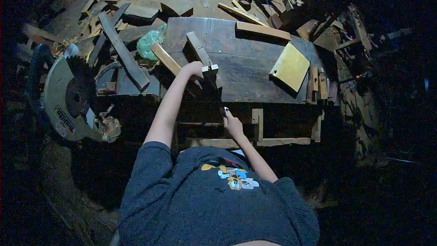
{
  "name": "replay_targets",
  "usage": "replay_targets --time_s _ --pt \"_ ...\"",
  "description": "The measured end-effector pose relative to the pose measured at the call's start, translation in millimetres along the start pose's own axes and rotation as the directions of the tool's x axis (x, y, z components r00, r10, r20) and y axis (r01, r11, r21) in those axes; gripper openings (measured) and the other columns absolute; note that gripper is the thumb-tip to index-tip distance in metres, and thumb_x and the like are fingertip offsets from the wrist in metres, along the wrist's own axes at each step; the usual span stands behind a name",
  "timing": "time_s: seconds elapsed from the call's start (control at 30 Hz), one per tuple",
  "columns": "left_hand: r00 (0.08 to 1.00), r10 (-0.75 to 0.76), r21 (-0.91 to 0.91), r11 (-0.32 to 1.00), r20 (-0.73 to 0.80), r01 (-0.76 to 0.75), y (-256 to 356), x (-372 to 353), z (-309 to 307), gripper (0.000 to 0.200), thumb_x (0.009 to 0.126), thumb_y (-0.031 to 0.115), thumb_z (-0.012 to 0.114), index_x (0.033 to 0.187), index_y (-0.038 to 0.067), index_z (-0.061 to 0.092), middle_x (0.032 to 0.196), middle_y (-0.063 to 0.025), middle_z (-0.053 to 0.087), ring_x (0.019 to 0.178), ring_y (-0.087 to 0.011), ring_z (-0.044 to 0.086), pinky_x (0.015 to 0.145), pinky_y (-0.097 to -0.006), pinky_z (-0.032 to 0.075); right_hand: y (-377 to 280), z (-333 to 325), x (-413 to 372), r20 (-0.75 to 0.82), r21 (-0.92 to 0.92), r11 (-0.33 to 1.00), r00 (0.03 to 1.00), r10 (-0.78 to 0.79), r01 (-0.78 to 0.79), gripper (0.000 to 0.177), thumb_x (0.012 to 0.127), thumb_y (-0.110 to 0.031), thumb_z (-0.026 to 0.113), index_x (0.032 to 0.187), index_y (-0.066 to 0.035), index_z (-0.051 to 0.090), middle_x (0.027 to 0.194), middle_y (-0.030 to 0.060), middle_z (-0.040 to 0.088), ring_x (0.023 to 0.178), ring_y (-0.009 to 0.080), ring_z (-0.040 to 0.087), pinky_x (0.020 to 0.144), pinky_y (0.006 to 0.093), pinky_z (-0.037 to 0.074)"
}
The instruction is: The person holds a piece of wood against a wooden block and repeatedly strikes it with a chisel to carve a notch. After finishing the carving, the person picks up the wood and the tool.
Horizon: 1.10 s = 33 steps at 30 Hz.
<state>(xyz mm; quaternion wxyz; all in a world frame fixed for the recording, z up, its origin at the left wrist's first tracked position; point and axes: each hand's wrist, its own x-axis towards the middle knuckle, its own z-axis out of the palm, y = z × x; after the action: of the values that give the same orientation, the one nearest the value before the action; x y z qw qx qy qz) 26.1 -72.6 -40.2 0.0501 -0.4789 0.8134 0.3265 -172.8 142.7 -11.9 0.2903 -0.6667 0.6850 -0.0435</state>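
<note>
My left hand (pixel 195 69) is closed over the workbench (pixel 241 75), its fingers at a small pale block-like piece with dark marks (pixel 210 68). Under and beyond it lies a grey wooden board (pixel 196 45), and a lighter wooden strip (pixel 165 58) runs by my wrist. Just off the bench's front edge, my right hand (pixel 233 126) is wrapped around a tool handle with a pale end (pixel 226 110). A dark, narrow shape stretches between the two hands; shadow hides what kind of tool it is.
A circular saw with exposed blade (pixel 68 102) stands at left. On the bench are a yellowish wood block (pixel 291 67), a long wooden piece (pixel 263 31) and wooden hand planes (pixel 321 84). A green plastic bag (pixel 150 44) and crossed boards (pixel 123 52) lie left.
</note>
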Motion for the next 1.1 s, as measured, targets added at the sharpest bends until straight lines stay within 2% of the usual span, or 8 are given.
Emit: replay_targets --time_s 0.27,0.33,0.47,0.63,0.83,0.93,1.03,1.1 --pt "0.997 -0.064 -0.139 0.988 0.047 0.07 -6.1 5.8 -1.8 0.035 0.041 0.026 0.063 0.065 0.001 0.056 0.067 -0.0155 0.055 0.06 -0.0269 0.054 0.055 -0.032 0.043 -7.0 7.0 9.3 -0.035 0.023 0.999 0.999 -0.03 0.031 0.031 0.072 -0.021 0.041 0.1 -0.008 0.038 0.058 0.0204 0.05 0.053 0.0344 0.05 0.049 0.0426 0.04" --pt "0.998 0.063 -0.103 0.993 -0.03 -0.066 -0.5 0.0 -9.0 0.037 0.042 0.028 0.063 0.065 0.0 0.056 0.067 -0.0155 0.055 0.06 -0.0271 0.053 0.055 -0.0314 0.043 -18.9 -2.8 17.2 0.002 0.043 0.999 1.0 -0.015 0.015 0.027 0.073 -0.021 0.039 0.096 -0.006 0.039 0.058 0.021 0.05 0.055 0.0351 0.05 0.05 0.0433 0.04" --pt "0.996 0.025 -0.125 0.992 0.083 -0.015 -1.0 3.0 -6.3 0.042 0.041 0.031 0.065 0.066 -0.001 0.055 0.067 -0.016 0.055 0.06 -0.0266 0.053 0.055 -0.031 0.043 -46.3 -16.0 45.3 -0.057 0.057 0.998 0.998 -0.025 0.028 0.021 0.073 -0.021 0.039 0.088 -0.006 0.041 0.059 0.0213 0.05 0.057 0.0359 0.05 0.051 0.0444 0.039" --pt "0.995 0.056 -0.138 0.989 0.077 -0.045 -19.5 17.2 -1.7 0.044 0.04 0.033 0.066 0.065 -0.001 0.055 0.067 -0.0158 0.055 0.06 -0.0261 0.053 0.055 -0.0308 0.043 -7.7 13.7 28.9 -0.064 -0.045 0.998 0.997 -0.035 0.032 0.046 0.069 -0.021 0.043 0.113 -0.014 0.029 0.053 0.0184 0.049 0.048 0.0315 0.05 0.045 0.0397 0.041" --pt "0.999 0.037 -0.046 0.998 0.038 -0.036 -20.1 19.1 1.4 0.049 0.038 0.036 0.068 0.065 -0.003 0.055 0.066 -0.0156 0.055 0.059 -0.025 0.054 0.053 -0.0305 0.043 -16.2 2.8 27.1 -0.036 -0.019 1.0 0.999 -0.011 0.01 0.035 0.071 -0.022 0.043 0.104 -0.014 0.038 0.054 0.0173 0.05 0.05 0.0324 0.051 0.046 0.0407 0.041" --pt "0.999 0.008 -0.094 0.996 0.036 -0.004 -8.5 6.1 -6.8 0.048 0.04 0.035 0.068 0.065 -0.004 0.055 0.067 -0.0149 0.056 0.059 -0.0237 0.054 0.051 -0.0304 0.043 -37.8 3.3 67.1 -0.101 0.088 0.991 0.991 -0.088 0.097 0.037 0.072 -0.023 0.041 0.107 -0.016 0.035 0.057 0.0175 0.051 0.052 0.0333 0.05 0.048 0.0412 0.041" --pt "0.999 -0.003 -0.197 0.98 0.034 0.01 -10.4 6.7 -15.6 0.045 0.042 0.032 0.068 0.066 -0.004 0.055 0.065 -0.0121 0.056 0.057 -0.0212 0.054 0.049 -0.03 0.043 -35.6 10.3 65.6 -0.075 0.042 0.998 0.997 -0.036 0.039 0.038 0.072 -0.02 0.041 0.108 -0.014 0.036 0.059 0.022 0.049 0.052 0.0323 0.05 0.045 0.0405 0.04" --pt "0.969 -0.059 -0.23 0.966 0.239 0.116 -11.1 10.6 -17.7 0.041 0.044 0.029 0.068 0.066 -0.003 0.055 0.062 -0.0092 0.055 0.053 -0.0182 0.053 0.047 -0.0288 0.043 -19.9 7.7 34.1 -0.036 -0.027 1.0 0.999 -0.001 0.0 0.041 0.07 -0.02 0.043 0.11 -0.015 0.034 0.058 0.0219 0.049 0.052 0.0319 0.05 0.046 0.0402 0.041"
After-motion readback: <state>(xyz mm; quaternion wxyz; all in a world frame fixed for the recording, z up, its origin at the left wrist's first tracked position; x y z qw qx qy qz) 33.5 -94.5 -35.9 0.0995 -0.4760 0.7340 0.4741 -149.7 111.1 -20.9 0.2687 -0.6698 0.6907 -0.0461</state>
